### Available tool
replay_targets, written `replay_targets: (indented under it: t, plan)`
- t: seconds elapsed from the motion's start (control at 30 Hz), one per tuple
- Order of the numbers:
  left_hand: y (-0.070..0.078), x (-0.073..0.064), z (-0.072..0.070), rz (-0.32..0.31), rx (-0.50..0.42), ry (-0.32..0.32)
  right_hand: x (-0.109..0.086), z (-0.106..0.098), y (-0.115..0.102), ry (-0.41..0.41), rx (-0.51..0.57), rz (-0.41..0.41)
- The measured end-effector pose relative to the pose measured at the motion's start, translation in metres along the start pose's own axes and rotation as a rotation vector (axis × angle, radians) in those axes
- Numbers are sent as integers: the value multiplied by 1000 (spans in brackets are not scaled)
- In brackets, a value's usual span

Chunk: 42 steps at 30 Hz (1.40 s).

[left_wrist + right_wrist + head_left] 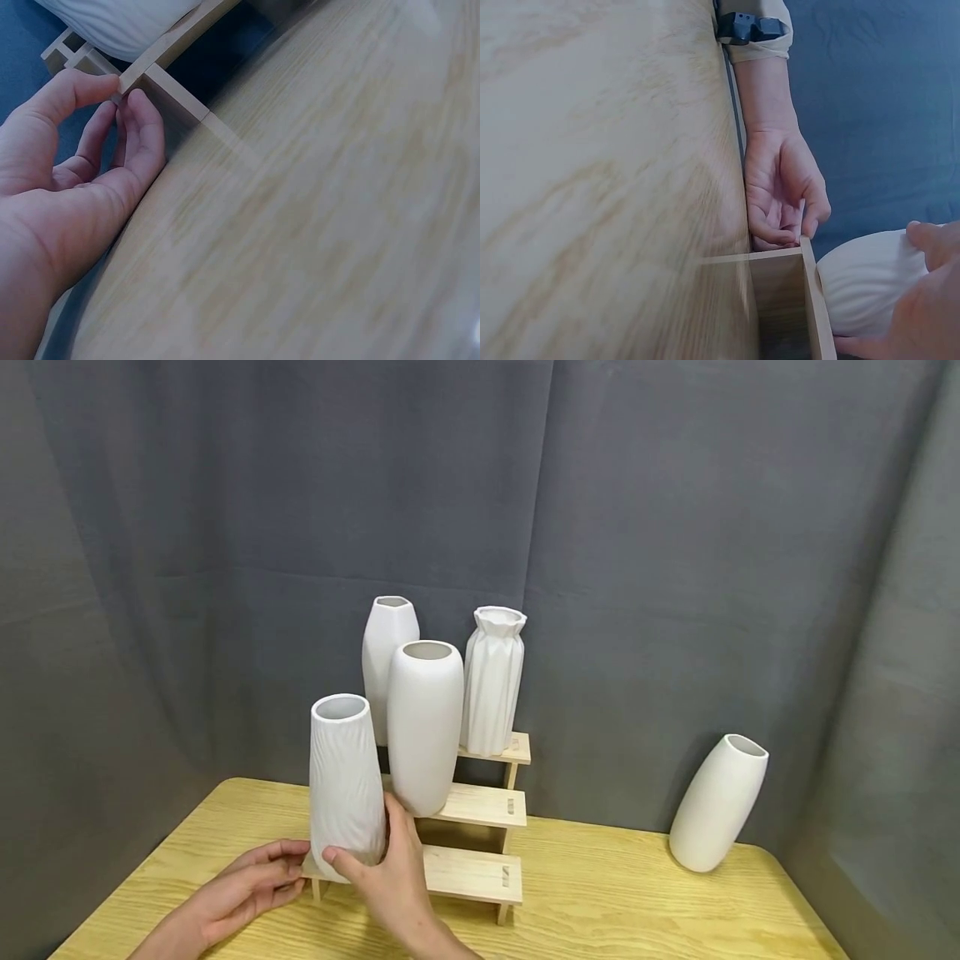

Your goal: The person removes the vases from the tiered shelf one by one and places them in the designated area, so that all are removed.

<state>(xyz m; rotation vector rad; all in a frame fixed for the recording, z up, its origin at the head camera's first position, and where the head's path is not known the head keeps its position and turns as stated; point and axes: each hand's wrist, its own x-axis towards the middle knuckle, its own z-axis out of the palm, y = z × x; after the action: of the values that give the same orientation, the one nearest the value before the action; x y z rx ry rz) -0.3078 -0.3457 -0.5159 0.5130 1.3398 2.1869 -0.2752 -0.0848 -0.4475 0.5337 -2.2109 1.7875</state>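
My right hand [397,881] holds a white vase with a wavy ribbed surface [343,785] low on its body, thumb on the front and fingers round the far right side. The vase stands upright at the left part of the lowest step of a wooden stepped stand [476,875]. At that step's left end, my left hand [251,885] pinches the board's corner; in the left wrist view its thumb [97,86] lies on top and its fingers curl below. The right wrist view shows the ribbed vase [874,277] close against the board, partly covered by the right hand.
A smooth white vase [426,727] stands on the middle step. On the top step are a faceted vase [386,652] and a pleated vase [493,685]. Another smooth vase [716,806] stands at the right of the wooden table [615,902]. Grey curtains [675,568] hang behind.
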Motion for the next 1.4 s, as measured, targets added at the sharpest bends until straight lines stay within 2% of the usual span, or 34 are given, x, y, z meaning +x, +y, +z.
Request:
replay_targets:
  t: [0.2,0.47,0.67,0.97,1.2,1.4]
  plan:
    - [0,0,0,5,18,3,2,0,4,35,4,-58]
    - [-1,-2,0,-7,-1,-11,0,-1,7,41,37,-120]
    - [-2,-1,-1,1,-31,-57,-4,-1,3,-1,86,-111]
    - [-1,0,-3,17,-8,-76,-7,-3,-12,-47,140,-148]
    - [0,-1,-3,4,-24,-114,-9,-11,-28,-61,198,-90]
    - [2,-3,-2,-23,-17,-92,-8,-20,-43,-72,249,-56]
